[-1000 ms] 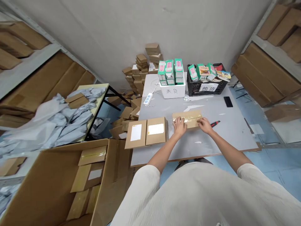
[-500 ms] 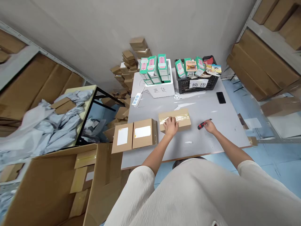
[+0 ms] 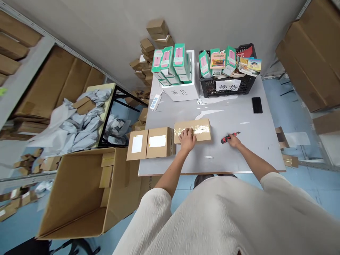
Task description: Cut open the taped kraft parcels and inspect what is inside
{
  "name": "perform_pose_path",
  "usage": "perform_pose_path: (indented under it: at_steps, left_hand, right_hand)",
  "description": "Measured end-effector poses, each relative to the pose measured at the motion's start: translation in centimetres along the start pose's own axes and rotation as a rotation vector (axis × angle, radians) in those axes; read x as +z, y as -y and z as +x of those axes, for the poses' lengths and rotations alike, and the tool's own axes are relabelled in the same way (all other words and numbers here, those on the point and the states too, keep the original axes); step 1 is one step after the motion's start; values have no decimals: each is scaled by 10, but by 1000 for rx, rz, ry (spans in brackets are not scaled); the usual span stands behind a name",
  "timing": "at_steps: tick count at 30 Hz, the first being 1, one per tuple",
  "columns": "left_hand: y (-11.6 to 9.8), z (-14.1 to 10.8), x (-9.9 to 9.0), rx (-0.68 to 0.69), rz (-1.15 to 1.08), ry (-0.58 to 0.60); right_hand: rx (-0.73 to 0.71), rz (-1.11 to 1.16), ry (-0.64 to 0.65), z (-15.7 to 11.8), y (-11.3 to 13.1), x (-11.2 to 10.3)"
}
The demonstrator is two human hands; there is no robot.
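1 white bin (image 3: 190, 92) of green boxes (image 3: 179, 58) beside 1 black crate (image 3: 208, 89), 1 black phone (image 3: 257, 105) nearby

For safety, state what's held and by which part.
Right hand: red-and-black utility knife, gripped around its middle. Left hand: nothing; it rests on a taped brown cardboard box.

A grey table (image 3: 225, 118) spans the middle of the frame; at its top sit a white bin (image 3: 189, 94) and black crate (image 3: 208, 88); a power strip (image 3: 156, 102) lies upper left, a phone (image 3: 257, 105) upper right; at centre, a taped box (image 3: 201, 128); at centre left, labelled boxes (image 3: 156, 151), one overhanging; lower centre, a paper scrap (image 3: 208, 157).
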State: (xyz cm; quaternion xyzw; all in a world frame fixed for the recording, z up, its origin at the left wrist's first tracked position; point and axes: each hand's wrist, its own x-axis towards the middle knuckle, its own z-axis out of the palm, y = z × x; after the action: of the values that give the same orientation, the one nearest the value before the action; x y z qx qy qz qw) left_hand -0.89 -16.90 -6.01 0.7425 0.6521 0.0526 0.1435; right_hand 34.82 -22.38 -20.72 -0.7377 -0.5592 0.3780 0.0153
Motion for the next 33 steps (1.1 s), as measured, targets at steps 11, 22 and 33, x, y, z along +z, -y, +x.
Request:
perform_pose_path:
  at_steps: [11, 22, 33]
  left_hand:
    - [-3, 2, -1, -29, 10, 1]
    - [3, 1, -1, 26, -24, 8]
    - [43, -18, -7, 286, -158, -17]
  right_hand:
    - [56, 1, -93, -21, 2, 10]
    - [139, 248, -296, -39, 8, -6]
    - [-137, 405, -524, -52, 107, -84]
